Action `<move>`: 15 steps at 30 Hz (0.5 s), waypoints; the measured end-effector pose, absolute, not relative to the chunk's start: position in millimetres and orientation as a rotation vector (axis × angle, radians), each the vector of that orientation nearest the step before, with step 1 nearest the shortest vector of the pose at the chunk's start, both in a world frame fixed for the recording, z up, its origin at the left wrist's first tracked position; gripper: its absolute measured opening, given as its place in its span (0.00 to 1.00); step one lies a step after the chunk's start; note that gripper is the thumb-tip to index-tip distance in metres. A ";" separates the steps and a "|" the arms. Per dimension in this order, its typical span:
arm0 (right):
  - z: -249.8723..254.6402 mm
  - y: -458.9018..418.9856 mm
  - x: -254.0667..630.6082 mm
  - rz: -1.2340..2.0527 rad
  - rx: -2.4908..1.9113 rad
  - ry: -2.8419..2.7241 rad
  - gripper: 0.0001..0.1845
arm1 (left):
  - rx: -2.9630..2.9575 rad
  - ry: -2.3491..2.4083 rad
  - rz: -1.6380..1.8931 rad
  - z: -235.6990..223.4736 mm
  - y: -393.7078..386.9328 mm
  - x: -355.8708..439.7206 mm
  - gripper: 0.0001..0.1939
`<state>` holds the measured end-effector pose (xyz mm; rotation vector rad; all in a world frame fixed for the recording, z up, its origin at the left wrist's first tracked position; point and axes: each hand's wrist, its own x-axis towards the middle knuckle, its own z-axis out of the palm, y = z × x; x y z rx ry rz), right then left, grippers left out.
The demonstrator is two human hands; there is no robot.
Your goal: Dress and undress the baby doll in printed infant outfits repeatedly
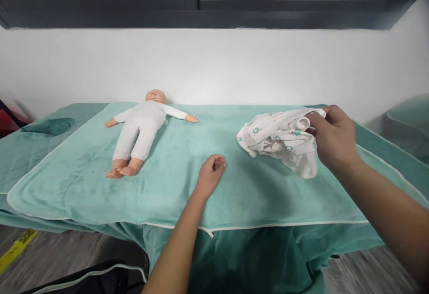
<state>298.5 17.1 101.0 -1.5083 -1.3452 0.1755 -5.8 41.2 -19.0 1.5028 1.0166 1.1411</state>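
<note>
My right hand (335,137) grips a white piece of baby clothing (284,137) by one edge, thumb against fingers. The cloth has a small teal and dark print and hangs bunched toward the left, above the green cover. Its exact cut is hidden in the folds. My left hand (211,175) is near the middle of the cover, its fingers curled in, with nothing visible in them. To the left a baby doll (142,126) in a white suit lies on its back, arms spread, feet toward me. Neither hand touches the doll.
A pale green cover (90,195) with white piping lies over a darker green padded table (27,164). Behind it rise a white wall (214,66) and a dark window frame (214,17). Yellow tape (16,249) marks the floor at lower left.
</note>
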 end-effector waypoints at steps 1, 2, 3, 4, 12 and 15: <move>105.0 15.2 289.5 0.230 -1.460 -1.273 0.14 | 1.524 1.012 1.129 -18.3 41.1 -4.6 0.15; 108.3 13.3 280.6 0.281 -1.435 -1.251 0.13 | 1.541 1.002 1.119 -17.2 40.7 -3.3 0.20; 110.7 11.5 272.0 0.323 -1.429 -1.299 0.12 | 1.562 0.993 1.113 -16.0 40.0 -1.9 0.26; 112.0 10.0 264.0 0.355 -1.437 -1.426 0.11 | 1.589 0.996 1.113 -14.8 38.9 -0.6 0.32; 103.1 12.1 221.8 0.315 -1.401 -1.967 0.11 | 1.830 1.118 1.074 -15.3 31.4 4.4 0.31; 103.3 15.0 215.6 0.152 -1.478 -1.833 0.09 | 1.835 1.125 1.107 -17.0 31.5 3.3 0.26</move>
